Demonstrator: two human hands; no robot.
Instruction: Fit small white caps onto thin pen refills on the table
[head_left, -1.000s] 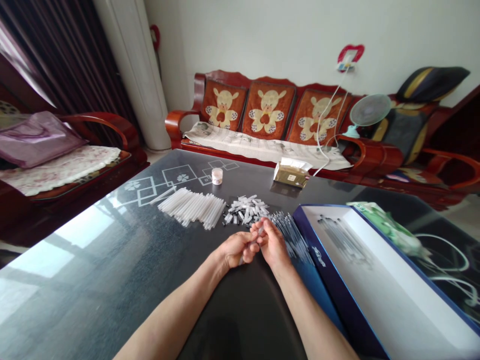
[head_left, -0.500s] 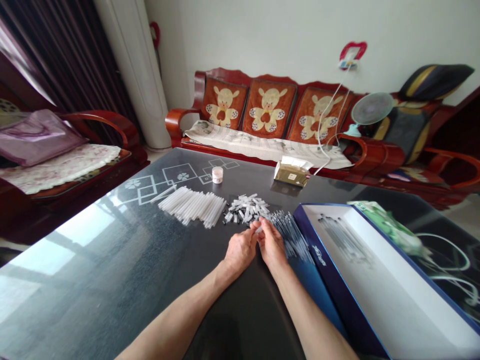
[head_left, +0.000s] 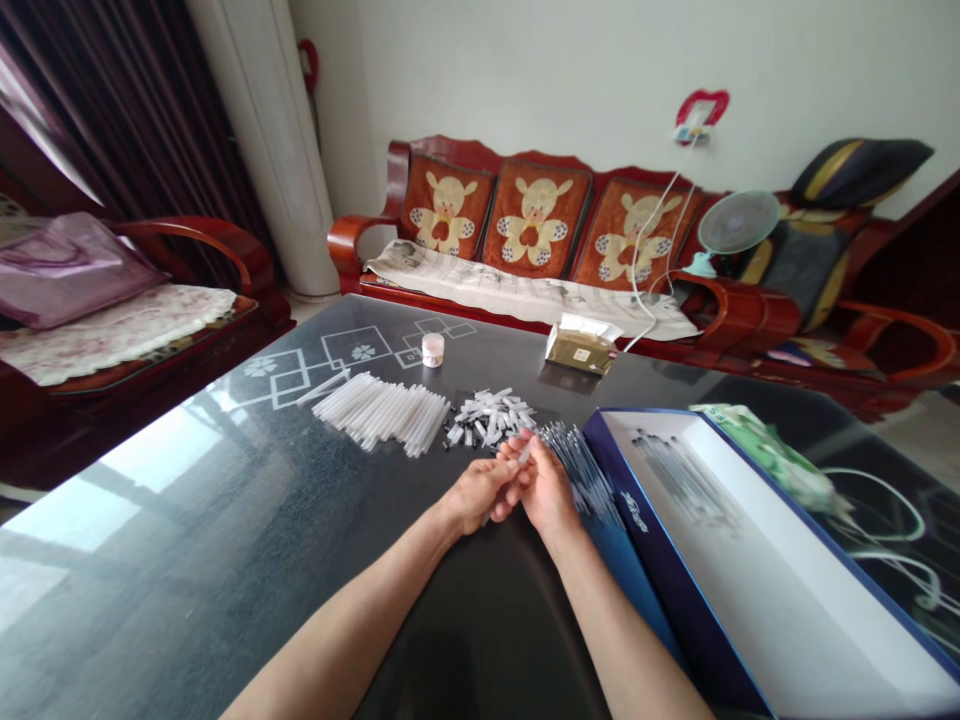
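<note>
My left hand [head_left: 480,492] and my right hand [head_left: 547,485] meet over the dark table. Both are closed on a translucent white pen [head_left: 524,453], mostly hidden by the fingers. Just beyond them is a heap of white and black pen caps [head_left: 495,415]. Left of the caps lie many translucent white pen barrels [head_left: 382,410], side by side. A bundle of thin dark pen refills [head_left: 581,470] rests right beside my right hand.
On the right, a blue-edged white box [head_left: 757,560] holds several finished-looking pens [head_left: 679,475]. Further back stand a small round jar [head_left: 433,350] and a tissue box [head_left: 581,346]. A green packet [head_left: 772,450] and white cable [head_left: 900,540] lie beyond the box.
My hands have shifted their hold, the left turning a little lower and the right fingers opening upward around the white piece. The camera view has shifted slightly.
</note>
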